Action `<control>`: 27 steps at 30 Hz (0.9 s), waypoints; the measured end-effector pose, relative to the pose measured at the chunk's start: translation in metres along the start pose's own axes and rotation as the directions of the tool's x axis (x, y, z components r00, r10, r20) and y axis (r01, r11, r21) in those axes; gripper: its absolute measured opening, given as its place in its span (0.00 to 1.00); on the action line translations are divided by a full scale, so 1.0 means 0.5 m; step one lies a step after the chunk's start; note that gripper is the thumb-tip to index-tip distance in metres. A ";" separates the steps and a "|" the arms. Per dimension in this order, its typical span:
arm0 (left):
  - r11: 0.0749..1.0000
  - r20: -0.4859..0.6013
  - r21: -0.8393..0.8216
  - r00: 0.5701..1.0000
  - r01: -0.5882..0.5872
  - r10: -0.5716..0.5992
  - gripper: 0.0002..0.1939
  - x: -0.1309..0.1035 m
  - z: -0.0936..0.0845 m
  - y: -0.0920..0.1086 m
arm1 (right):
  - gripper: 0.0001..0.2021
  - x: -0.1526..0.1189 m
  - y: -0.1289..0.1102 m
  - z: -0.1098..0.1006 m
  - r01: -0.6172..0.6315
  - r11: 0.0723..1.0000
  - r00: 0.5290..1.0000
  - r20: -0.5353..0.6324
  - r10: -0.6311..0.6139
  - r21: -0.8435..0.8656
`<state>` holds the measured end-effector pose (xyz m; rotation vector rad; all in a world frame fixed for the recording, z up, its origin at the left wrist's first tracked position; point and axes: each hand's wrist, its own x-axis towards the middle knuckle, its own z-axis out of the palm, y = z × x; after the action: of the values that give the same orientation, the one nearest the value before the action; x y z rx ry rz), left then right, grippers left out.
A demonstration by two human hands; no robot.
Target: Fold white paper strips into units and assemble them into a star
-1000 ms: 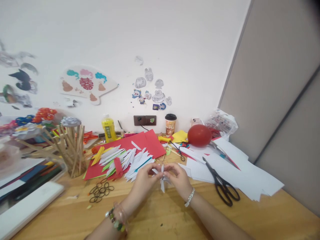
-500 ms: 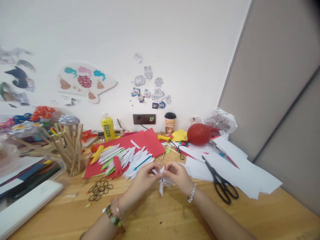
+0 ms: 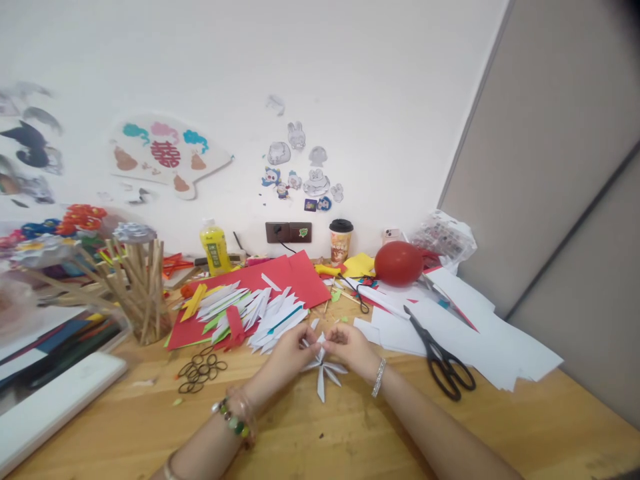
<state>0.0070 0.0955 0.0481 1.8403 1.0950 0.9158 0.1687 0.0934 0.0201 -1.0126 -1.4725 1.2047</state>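
Between my hands is a white folded-paper flower (image 3: 321, 381), its pointed petals spread out toward me and a dark spot at its centre. My left hand (image 3: 299, 345) pinches an upper petal from the left side. From the right, my right hand (image 3: 349, 345) pinches the same area, fingertips close to the left ones. The fingers hide part of the upper petals. Left of my left hand lies a heap of folded white paper strips (image 3: 280, 321), with some green and red ones among them, on red paper (image 3: 305, 277).
Black scissors (image 3: 440, 357) lie on white sheets (image 3: 480, 347) at the right. Black rubber bands (image 3: 200, 370) are at the left, near a jar of wooden sticks (image 3: 147, 293). Behind stand a yellow bottle (image 3: 215, 250), a lidded cup (image 3: 341, 243) and a red balloon (image 3: 399, 263).
The flower's lower petals show more widely spread below my hands now. Both hands keep pinching at its top, and the view has shifted slightly.
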 end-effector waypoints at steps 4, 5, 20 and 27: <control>0.997 -0.019 0.066 1.000 0.026 -0.025 0.10 0.002 -0.002 0.001 | 0.14 0.000 0.004 0.008 -0.007 1.000 1.000 -0.019 0.006 -0.009; 0.997 -0.018 0.070 0.999 0.034 -0.033 0.10 0.003 -0.001 0.001 | 0.14 0.000 0.004 0.009 -0.007 1.000 1.000 -0.027 0.007 -0.011; 0.990 0.051 -0.088 0.993 0.108 -0.103 0.10 0.002 -0.003 -0.008 | 0.06 -0.006 -0.007 0.018 0.048 0.982 0.992 -0.109 -0.069 -0.183; 0.993 0.033 -0.004 0.992 0.120 -0.120 0.10 0.003 -0.004 -0.009 | 0.11 0.001 0.003 0.000 -0.032 0.997 0.998 0.056 0.036 -0.073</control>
<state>0.0044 0.0985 0.0453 1.7582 1.1681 0.8150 0.1687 0.0940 0.0187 -1.0626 -1.5587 1.2217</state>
